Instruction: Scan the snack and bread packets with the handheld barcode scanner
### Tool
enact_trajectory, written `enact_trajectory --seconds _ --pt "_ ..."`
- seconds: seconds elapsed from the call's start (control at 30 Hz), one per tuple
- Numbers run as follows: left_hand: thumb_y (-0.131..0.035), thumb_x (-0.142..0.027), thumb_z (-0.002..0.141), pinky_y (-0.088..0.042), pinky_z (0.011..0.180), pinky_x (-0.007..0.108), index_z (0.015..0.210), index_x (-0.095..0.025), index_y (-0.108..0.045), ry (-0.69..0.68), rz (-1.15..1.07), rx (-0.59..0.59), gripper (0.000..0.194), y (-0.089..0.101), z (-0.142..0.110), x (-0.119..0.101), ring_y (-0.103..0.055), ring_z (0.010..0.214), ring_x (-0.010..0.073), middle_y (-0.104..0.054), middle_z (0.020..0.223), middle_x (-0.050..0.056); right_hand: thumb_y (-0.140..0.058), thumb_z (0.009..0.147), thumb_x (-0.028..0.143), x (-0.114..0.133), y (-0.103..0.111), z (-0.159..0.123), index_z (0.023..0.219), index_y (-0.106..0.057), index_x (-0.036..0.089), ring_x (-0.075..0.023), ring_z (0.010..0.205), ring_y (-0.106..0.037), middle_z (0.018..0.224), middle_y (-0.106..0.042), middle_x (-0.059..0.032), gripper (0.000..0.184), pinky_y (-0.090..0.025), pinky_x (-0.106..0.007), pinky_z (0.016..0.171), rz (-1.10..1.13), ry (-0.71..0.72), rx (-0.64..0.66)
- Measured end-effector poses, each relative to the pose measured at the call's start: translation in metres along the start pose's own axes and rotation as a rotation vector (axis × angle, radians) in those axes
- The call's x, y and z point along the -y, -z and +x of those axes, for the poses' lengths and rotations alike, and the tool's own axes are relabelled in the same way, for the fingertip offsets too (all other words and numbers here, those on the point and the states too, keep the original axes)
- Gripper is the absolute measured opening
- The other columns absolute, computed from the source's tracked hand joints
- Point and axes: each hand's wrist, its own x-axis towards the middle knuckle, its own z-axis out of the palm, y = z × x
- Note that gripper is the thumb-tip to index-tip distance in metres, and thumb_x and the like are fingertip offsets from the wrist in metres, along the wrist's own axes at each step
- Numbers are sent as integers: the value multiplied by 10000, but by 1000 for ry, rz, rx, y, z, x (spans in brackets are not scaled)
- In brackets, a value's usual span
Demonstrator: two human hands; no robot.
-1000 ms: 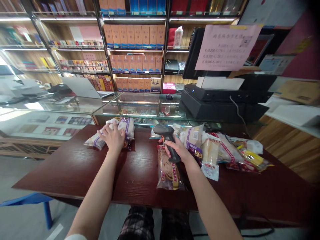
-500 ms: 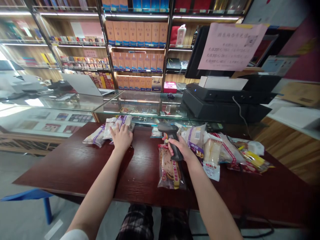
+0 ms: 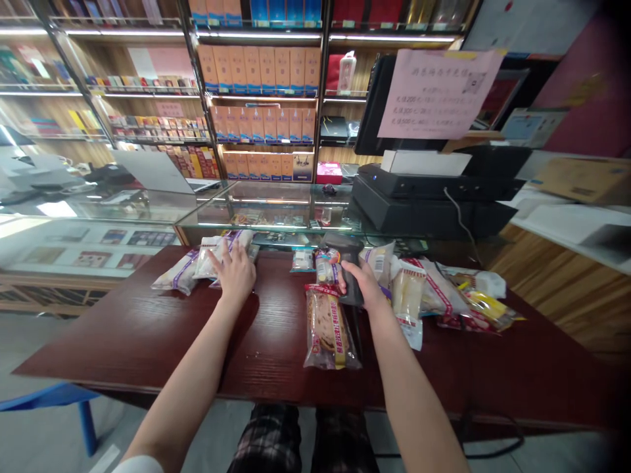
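Note:
My left hand point(image 3: 235, 272) lies with spread fingers on a wrapped white bread packet point(image 3: 210, 259), and several similar packets sit around it. A purple-striped packet point(image 3: 177, 274) lies further left. My right hand point(image 3: 365, 284) grips a black handheld barcode scanner point(image 3: 344, 253), its head pointing away from me. Just in front of that hand lies a clear bag of sliced fruit bread point(image 3: 328, 332). Small snack packets point(image 3: 323, 267) sit beside the scanner, and a heap of wrapped cakes point(image 3: 434, 295) spreads out to the right.
All of this lies on a dark red wooden table point(image 3: 197, 374). Behind it stand a glass display counter point(image 3: 276, 203) and a black till unit point(image 3: 424, 210) with a pink paper notice point(image 3: 434, 94). Shelves of boxed goods point(image 3: 261, 69) rise further back. A blue stool point(image 3: 59, 397) stands at lower left.
My right hand has carried the scanner farther across the table, away from the fruit bread bag and over the small packets. My left hand stays on the packets.

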Motion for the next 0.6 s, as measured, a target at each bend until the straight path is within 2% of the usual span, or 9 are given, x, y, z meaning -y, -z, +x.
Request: enact_trajectory --seconds 0.07,0.13,0.2,0.27,0.33,0.43,0.6 --pt "-444 -186 870 -133 1209 603 1380 -74 -503 -123 -96 74 525 -6 0 -17 -274 1478 354 -449 1503 207 -683 783 420 0 2 0 1014 -588 183 -112 381 -465 477 -545 54 345 -391 -223 387 29 23 -29" --pt "-427 -255 912 -314 1167 467 1394 -73 -480 -203 -179 216 518 -18 1 -39 -433 1391 309 -480 1474 211 -682 783 407 0 3 1 986 -591 189 -110 381 -458 476 -537 56 311 -396 -226 386 58 41 -54" --pt "-439 -378 935 -402 1085 428 1421 -47 -423 -141 -208 368 588 -34 5 -62 -491 1335 318 -478 1458 244 -680 784 398 0 4 1 976 -592 192 -107 379 -451 477 -531 59 294 -401 -228 385 78 58 -72" --pt "-504 -499 900 -427 1033 421 1419 -2 -387 -18 -193 539 728 -51 9 -81 -511 1302 350 -504 1402 290 -674 786 397 -1 5 2 970 -589 194 -107 372 -450 472 -527 62 287 -398 -227 382 84 72 -80" --pt "-524 -602 860 -435 997 450 1372 1 -429 112 -153 659 797 -67 13 -93 -528 1257 387 -550 1329 292 -664 791 405 -2 6 2 966 -583 194 -109 363 -459 464 -534 60 285 -387 -221 376 76 74 -84" --pt "-503 -697 817 -409 992 513 1287 -43 -526 214 -64 663 806 -82 13 -98 -497 1246 427 -553 1313 279 -653 799 423 -3 8 3 974 -583 186 -113 357 -476 457 -550 52 303 -378 -215 373 53 58 -66" --pt "-509 -694 806 -397 996 514 1168 -101 -646 218 -65 593 708 -91 6 -91 -496 1221 418 -565 1288 248 -656 789 442 -2 9 3 979 -582 184 -116 360 -484 459 -557 50 329 -378 -217 375 39 53 -62"
